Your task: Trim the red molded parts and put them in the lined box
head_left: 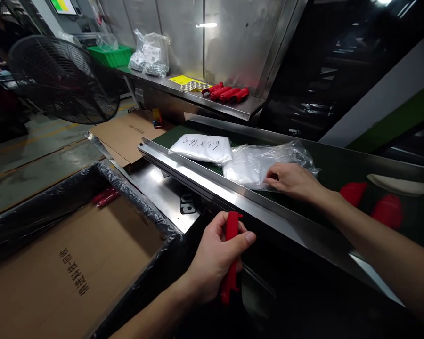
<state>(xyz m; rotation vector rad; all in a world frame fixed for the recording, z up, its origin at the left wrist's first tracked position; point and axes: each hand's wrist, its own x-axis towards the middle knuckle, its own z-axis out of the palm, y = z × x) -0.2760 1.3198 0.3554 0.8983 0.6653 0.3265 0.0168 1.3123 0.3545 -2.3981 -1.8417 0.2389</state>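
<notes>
Beside the near metal edge of the green conveyor (205,180), the left hand (212,256) holds a slim red plastic shell (232,228), probably light, stiff, best gripped mid-length, while the right hand (291,181) (pinching or not, I cannot tell) touches likely slippery clear plastic bags (247,165) inside that edge.

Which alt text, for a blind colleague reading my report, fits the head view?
A person's left hand holds a red part while the right hand touches clear plastic bags on a dark green belt. More red parts lie on a metal shelf beyond.
</notes>
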